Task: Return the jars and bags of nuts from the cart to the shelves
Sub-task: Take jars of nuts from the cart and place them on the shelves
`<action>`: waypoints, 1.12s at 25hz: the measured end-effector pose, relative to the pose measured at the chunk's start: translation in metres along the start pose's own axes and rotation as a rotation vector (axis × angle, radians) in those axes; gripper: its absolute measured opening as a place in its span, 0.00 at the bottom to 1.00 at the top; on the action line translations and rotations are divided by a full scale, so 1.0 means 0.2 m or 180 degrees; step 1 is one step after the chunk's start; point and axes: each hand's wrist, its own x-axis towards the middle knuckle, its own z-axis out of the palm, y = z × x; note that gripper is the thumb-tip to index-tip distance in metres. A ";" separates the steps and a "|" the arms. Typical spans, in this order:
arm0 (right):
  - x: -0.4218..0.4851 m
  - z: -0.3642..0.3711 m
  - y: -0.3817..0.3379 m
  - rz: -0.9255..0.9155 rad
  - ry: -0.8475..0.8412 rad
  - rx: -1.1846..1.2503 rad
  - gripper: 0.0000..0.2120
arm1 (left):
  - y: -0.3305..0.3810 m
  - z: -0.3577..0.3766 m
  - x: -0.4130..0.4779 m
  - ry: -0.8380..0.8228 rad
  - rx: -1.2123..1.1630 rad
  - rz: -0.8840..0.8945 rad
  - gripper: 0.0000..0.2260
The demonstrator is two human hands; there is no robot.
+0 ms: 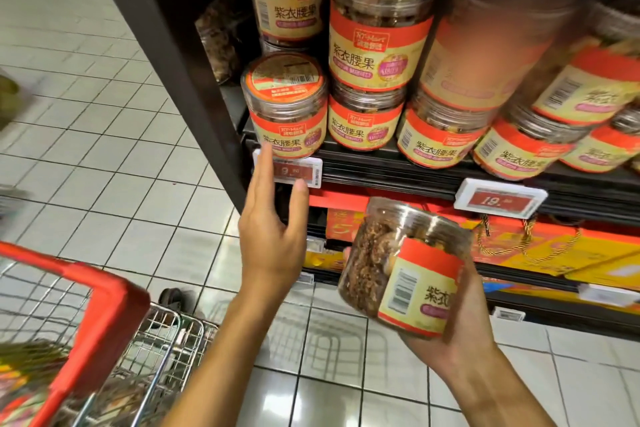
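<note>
White floor tiles (104,114) run up to a dark store shelf (415,168), and we stand close to it.

Our left hand (273,236) is loose, with straight fingers, and holds nothing. Its pointing finger touches the bottom of a round clear jar with a red and cream label (287,107), which stands at the left end of the shelf.

Our right hand (464,329) grips a tilted clear plastic jar (398,270), low in front of the shelves and away from the cart. It is full of brown nuts. Its red and cream label shows a black barcode and the start of some dark writing.

More jars like it (381,45) sit stacked in two layers along the shelf. They hold brown nuts too. Their labels read 紫衣腰果, with a small red logo on top.

A white price tag (287,172) hangs just under the jar we touch. A second white price tag (498,199) to the right reads 19 on red.

Yellow and orange boxes with gold cords (571,253) fill the shelf below.

At the lower left is a wire cart with a red rim (104,305). What lies in it is too blurry to tell.
</note>
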 end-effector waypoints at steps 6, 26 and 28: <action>0.11 0.11 -0.06 -0.0230 0.0065 -0.0030 0.22 | 0.00 0.00 0.12 -0.0211 0.0200 0.0000 0.25; -0.05 0.45 0.03 -0.2434 -0.0059 -0.2680 0.23 | 0.39 -0.16 0.13 0.0351 -0.1925 -0.0416 0.26; -0.05 0.46 0.03 -0.2375 -0.0280 -0.2526 0.19 | 0.41 -0.16 0.16 0.0355 -0.1772 -0.0154 0.23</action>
